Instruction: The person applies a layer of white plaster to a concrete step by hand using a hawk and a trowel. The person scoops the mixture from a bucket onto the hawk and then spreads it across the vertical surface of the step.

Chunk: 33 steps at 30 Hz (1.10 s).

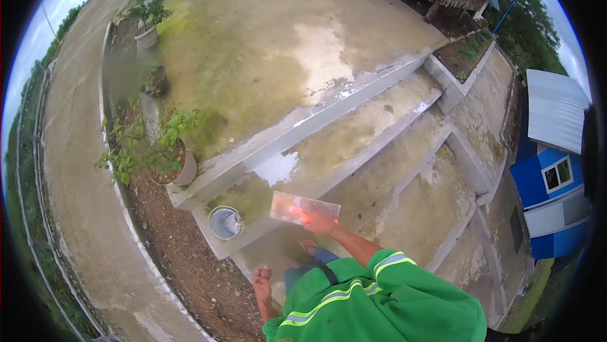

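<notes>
My right hand (321,223) is closed around the reddish handle of a plastering trowel (288,208). The trowel's flat rectangular blade is greyish and smeared, held over the concrete steps. On the step to its left stands a bucket (218,224) with grey material inside and what looks like a small tool at its rim. My left hand (262,276) hangs low by my left side, below the bucket and apart from it. Its fingers are loosely bent, with nothing visible in them. A wet, pale patch (275,168) lies on the step beyond the trowel.
Concrete steps (354,146) descend toward me from a broad, stained slab (253,38). Potted plants (186,168) line the left edge beside a strip of bare soil (171,234). A planter bed (465,57) borders the steps at the far right; a blue building (544,184) stands beyond.
</notes>
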Available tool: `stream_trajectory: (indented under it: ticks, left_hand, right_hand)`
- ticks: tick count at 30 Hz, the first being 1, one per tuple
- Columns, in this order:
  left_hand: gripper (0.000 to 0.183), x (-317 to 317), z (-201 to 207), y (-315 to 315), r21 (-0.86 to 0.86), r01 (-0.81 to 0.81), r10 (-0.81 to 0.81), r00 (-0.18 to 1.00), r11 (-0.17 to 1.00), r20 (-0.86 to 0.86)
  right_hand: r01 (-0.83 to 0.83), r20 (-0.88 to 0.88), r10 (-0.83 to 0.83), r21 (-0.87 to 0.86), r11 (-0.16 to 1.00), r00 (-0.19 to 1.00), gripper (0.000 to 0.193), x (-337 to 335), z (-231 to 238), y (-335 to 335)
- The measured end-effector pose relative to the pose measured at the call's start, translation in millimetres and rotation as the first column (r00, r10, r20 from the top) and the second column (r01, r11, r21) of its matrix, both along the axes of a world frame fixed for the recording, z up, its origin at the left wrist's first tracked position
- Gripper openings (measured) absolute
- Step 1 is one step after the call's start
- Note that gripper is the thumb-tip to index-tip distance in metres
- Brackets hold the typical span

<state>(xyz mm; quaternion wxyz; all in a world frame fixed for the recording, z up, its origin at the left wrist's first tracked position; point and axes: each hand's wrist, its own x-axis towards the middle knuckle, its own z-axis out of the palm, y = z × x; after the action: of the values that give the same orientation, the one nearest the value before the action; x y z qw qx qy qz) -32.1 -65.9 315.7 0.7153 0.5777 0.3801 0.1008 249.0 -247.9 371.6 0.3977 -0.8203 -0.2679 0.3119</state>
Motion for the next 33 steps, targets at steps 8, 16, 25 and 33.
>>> stream_trajectory:
  ticks: [8, 16, 25, 33]
  left_hand:
    - [0.046, 40, 102, 20, -0.38, -0.18, 0.251, 0.957, 0.907, 0.148]
    - [0.04, 33, 122, 61, -0.489, -0.27, 0.436, 0.861, 0.829, 0.263]
    - [0.032, -97, 60, 197, -0.507, -0.529, 0.694, 0.688, 0.681, 0.214]
    - [0.033, -179, -11, 316, -0.579, -0.514, 0.656, 0.754, 0.633, 0.047]
  right_hand:
    - [-0.4, 0.366, 0.274, 0.334, 0.853, 0.89, 0.05, -109, 51, 135]
    - [-0.474, 0.532, 0.211, 0.424, 0.772, 0.82, 0.053, -141, 29, 192]
    - [-0.294, 0.029, 0.293, 0.07, 0.953, 0.956, 0.02, -141, 68, 213]
    - [-0.051, 0.055, 0.329, -0.951, 0.305, 0.943, 0.038, -153, -132, -156]
